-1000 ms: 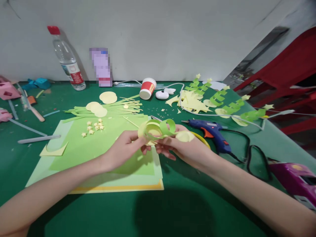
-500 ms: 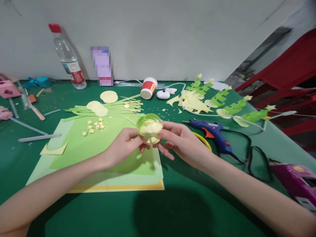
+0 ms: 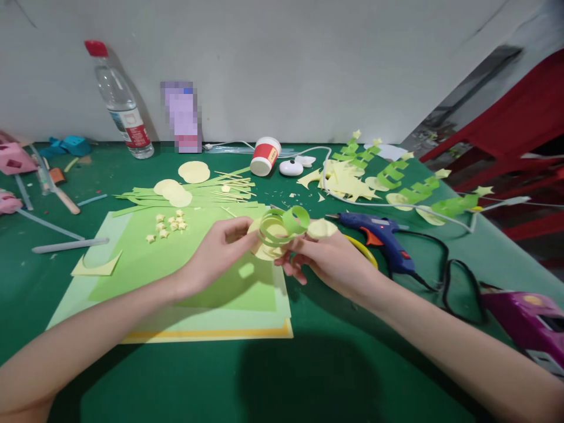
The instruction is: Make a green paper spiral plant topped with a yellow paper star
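A curled green paper strip [image 3: 296, 221] loops above a pale yellow paper disc [image 3: 265, 254], both held over the paper stack. My left hand [image 3: 227, 242] pinches the disc's left edge between thumb and fingers. From the other side, my right hand [image 3: 328, 254] grips the curl, its lower fingers bent beneath. A pale yellow paper star [image 3: 323, 228], somewhat blurred, rests by the right hand's knuckles at the strip's end. Several small puffy stars [image 3: 171, 221] lie on the green paper sheets [image 3: 176, 276] left of my hands.
Right of my hands lies a blue glue gun [image 3: 379, 238] with a black cord. Finished curls with stars [image 3: 412, 182] and yellow scraps [image 3: 346, 181] are behind it. A paper cup [image 3: 265, 157], a phone [image 3: 181, 117] and a water bottle [image 3: 121, 106] stand along the wall.
The green curl has opened out and stretched to the right. Its yellow star end has shifted right, over the right hand. Both hands stay in nearly the same place.
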